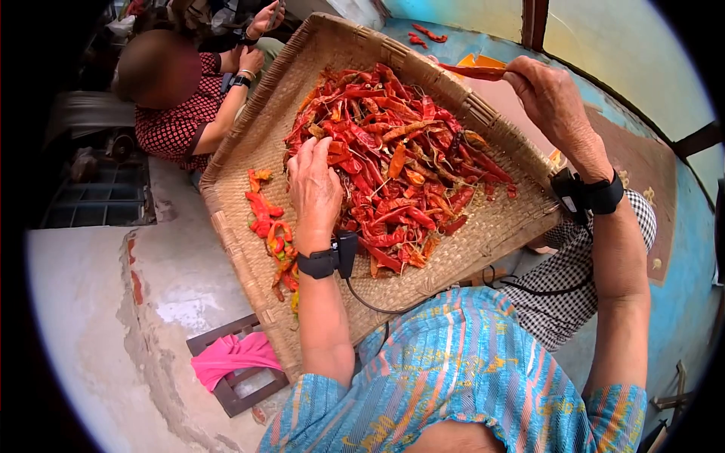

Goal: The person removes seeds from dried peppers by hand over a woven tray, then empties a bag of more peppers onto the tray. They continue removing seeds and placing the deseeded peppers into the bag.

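A heap of dried red chilies (385, 162) fills much of a square woven tray (468, 260). My left hand (313, 189) rests on the left side of this heap, fingers slightly spread and bent, their tips among the chilies. Above the tray's far right rim, my right hand (547, 98) pinches one long red chili (479, 72) between thumb and fingers. Along the tray's left side lies a smaller group of chilies (272, 234), red, orange and some yellow-green. Both wrists wear black straps with small devices.
Another person (181, 106) sits beyond the tray's left edge, holding a phone (276, 12). A pink cloth (236, 358) hangs over a dark wooden frame (245, 391) at lower left. Loose chilies (429, 33) lie on the blue surface behind the tray, near an orange item (481, 60).
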Motion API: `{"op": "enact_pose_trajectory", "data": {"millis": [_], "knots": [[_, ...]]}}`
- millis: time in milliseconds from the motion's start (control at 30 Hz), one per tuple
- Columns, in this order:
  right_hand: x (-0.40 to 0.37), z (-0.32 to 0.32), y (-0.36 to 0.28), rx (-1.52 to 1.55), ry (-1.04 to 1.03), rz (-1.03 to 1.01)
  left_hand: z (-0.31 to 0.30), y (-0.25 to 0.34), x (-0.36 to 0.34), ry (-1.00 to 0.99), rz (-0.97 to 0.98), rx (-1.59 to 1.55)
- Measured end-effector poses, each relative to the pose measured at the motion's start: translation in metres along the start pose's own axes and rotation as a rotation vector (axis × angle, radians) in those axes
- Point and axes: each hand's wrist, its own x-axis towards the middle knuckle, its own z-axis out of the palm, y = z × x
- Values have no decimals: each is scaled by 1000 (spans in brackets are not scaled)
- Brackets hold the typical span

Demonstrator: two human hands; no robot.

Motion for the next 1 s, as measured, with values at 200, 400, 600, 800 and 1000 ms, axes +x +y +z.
{"op": "enact_pose_trajectory", "data": {"millis": [200, 400, 600, 800, 1000], "knots": [[-9, 7, 4, -219, 40, 12, 6, 0, -3, -66, -29, -12], [-6, 9, -20, -142, 92, -146, -4, 9, -5, 43, -146, -314], [-21, 22, -64, 602, -271, -120, -32, 56, -12, -10, -346, -935], [-36, 38, -85, 753, -432, -169, -17, 99, -17, -189, -330, -1413], [-20, 19, -67, 706, -443, 95, -18, 88, -14, -109, -371, -1309]]}}
